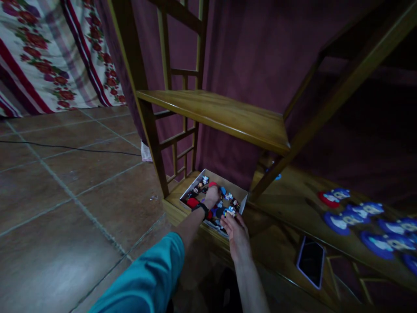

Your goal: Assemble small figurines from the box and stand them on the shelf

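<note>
A shallow cardboard box [243, 198] full of small colourful toy figurines sits on the bottom shelf. My left hand [212, 196], with a dark band at the wrist, reaches down into the box among the figurines, near a red one [193, 202]. Its fingertips are hidden from view. At the box's near right edge, my right hand [237, 229] has its fingers curled around a small white and blue figurine [230, 211].
A wooden shelf board [215, 115] spans above the box, between upright posts. On the right, several blue-based figurines [345, 219] and one red-based figurine [330, 199] stand on a wooden ledge. A phone [311, 262] lies below them. A cable [71, 148] crosses the tiled floor.
</note>
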Action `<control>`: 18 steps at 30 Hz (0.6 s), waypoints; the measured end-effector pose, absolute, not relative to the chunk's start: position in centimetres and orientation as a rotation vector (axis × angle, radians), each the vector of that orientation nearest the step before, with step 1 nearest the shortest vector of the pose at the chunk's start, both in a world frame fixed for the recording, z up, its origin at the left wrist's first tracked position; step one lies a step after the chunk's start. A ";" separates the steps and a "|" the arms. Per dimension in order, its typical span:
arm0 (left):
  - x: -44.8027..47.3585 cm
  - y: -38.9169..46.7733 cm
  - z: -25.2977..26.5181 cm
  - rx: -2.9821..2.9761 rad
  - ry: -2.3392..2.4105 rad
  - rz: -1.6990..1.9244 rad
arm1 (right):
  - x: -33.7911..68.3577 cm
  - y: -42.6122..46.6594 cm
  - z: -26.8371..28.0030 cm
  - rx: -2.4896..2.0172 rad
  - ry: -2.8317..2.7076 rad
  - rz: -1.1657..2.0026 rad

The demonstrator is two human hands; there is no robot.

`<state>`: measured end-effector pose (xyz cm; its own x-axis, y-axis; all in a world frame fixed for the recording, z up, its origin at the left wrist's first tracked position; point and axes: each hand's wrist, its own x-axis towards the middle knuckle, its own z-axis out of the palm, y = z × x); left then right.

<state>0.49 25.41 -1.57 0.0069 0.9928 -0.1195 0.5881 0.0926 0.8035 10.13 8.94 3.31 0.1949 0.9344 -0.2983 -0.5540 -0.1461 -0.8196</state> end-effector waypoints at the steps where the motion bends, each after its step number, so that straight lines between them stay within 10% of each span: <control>1: 0.8 25.6 -1.6 1.589 1.688 0.730 | 10.1 8.9 3.4 -1.063 -0.480 1.379; 18: -0.5 22.3 -0.1 1.000 1.241 1.276 | 10.3 9.1 3.8 -1.128 -0.458 1.347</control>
<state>-0.46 22.29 -0.13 -0.1050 0.9898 -0.0967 -0.1239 0.0835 0.9888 10.27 9.09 3.75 0.2368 0.9145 -0.3279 -0.5251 -0.1635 -0.8352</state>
